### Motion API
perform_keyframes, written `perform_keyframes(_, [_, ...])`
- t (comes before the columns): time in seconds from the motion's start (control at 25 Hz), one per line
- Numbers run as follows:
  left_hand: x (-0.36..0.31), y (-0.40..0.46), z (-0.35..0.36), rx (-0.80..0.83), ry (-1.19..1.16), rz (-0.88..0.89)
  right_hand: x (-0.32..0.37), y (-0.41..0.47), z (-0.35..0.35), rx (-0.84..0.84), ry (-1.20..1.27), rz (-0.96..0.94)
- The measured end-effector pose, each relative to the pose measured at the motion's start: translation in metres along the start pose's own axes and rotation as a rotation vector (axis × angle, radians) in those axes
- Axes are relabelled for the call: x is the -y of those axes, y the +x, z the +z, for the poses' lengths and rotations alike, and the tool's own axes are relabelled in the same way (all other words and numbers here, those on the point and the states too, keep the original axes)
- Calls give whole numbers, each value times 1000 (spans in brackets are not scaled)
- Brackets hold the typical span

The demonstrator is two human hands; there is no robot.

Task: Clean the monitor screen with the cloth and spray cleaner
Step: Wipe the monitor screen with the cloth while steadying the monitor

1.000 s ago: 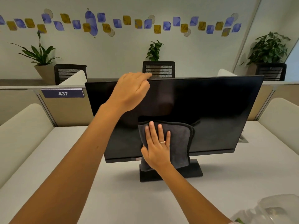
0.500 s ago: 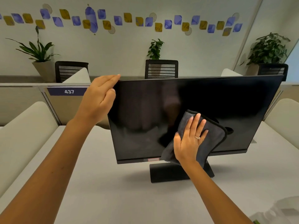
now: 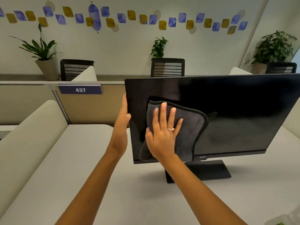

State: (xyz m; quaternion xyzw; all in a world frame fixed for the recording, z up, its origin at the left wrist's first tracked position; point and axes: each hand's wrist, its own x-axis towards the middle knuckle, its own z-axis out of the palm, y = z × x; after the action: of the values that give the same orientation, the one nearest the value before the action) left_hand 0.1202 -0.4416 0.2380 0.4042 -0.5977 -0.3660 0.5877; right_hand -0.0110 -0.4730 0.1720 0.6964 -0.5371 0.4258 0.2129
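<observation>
Wiping is moving back across the glass: half a second ago the dark grey microfibre cloth (image 3: 183, 129) was at about 5 o'clock on the wide black flat-panel monitor (image 3: 227, 111), and now it is lying near the 8 o'clock corner, so the lower band appears to be getting a return pass while the upper half and the right side are, in my judgement, waiting for theirs. The right hand (image 3: 162, 135) is pressing the cloth flat against the screen with fingers spread, a palm-down grip, not a pinch. The left hand (image 3: 121, 127) is no longer at the top left corner but is now bracing the left edge at 9 o'clock, its grip lying open and flat along the bezel with the thumb toward the front, which is steadying the panel against the push. The monitor is standing upright on its flat black base (image 3: 209, 171) on the pale grey desk (image 3: 81, 176), its long axis running 9 to 3 and its face pointing toward the person. The spray cleaner cannot be clearly identified in this view.
</observation>
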Motion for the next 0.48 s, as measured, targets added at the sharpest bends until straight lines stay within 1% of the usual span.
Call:
perform_keyframes(0.08, [2, -10, -3, -5, -94, -187, 14, -18, 11, 78, -51, -148])
perform_keyframes(0.16, [5, -17, -9, 15, -149, -256, 17, -39, 21, 138, -112, -245])
perform_keyframes(0.24, [14, -23, -13, 43, -129, -280, 9, -63, 29, 184, -159, -288])
perform_keyframes(0.32, [27, -33, -15, 49, -98, -250, -3, -88, 32, 233, -197, -308])
perform_keyframes(0.4, [40, -42, -17, 58, -78, -226, -11, -105, 32, 274, -226, -287])
perform_keyframes(0.48, [50, -48, -17, 88, -68, -250, -11, -106, 31, 283, -238, -228])
